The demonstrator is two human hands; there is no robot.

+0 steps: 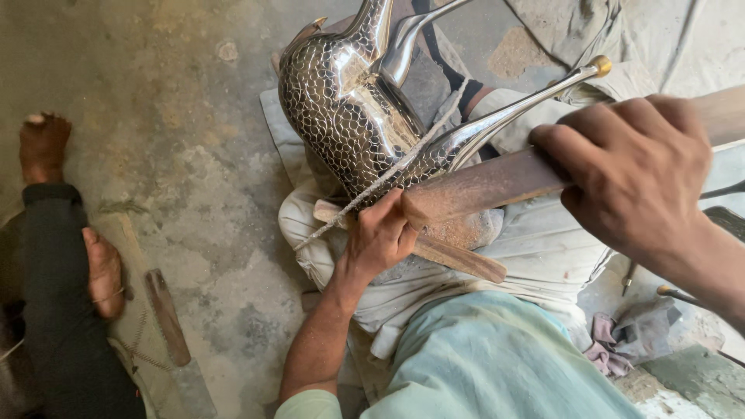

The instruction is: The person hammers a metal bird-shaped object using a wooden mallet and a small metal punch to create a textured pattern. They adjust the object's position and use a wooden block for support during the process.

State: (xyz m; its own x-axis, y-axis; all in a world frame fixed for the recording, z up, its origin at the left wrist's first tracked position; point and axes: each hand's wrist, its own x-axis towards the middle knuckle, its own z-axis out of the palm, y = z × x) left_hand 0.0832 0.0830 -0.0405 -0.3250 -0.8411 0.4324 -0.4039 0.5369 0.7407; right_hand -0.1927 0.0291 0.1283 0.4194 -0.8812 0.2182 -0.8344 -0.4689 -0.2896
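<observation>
Pale green cloth (497, 357) covers the person's lap at the near edge of the view, and a bundle of whitish padding (535, 248) lies on top of it. The left hand (378, 233) rests on that padding, fingers curled around the tip of a long rusty file (481, 185), thumb pressing it from above. The right hand (632, 167) is closed in a full grip on the file's other end, toward the right edge of the view (the wooden handle (725, 112) sticks out past the knuckles). So the file's long axis runs left to right between the two hands, slightly rising toward the right.

Just beyond the file lies the polished metal animal figure (345, 101), its scale-patterned body touching the file near the left hand, which is the nearer hand to it. The figure's long axis points away from the person; its slim legs (512, 109) reach toward the right hand. A thin cord (388, 171) crosses the body. A wooden stick (450, 252) lies under the left hand. Farther left, on the concrete floor (194, 178), another person's bare feet (46, 143) rest.
</observation>
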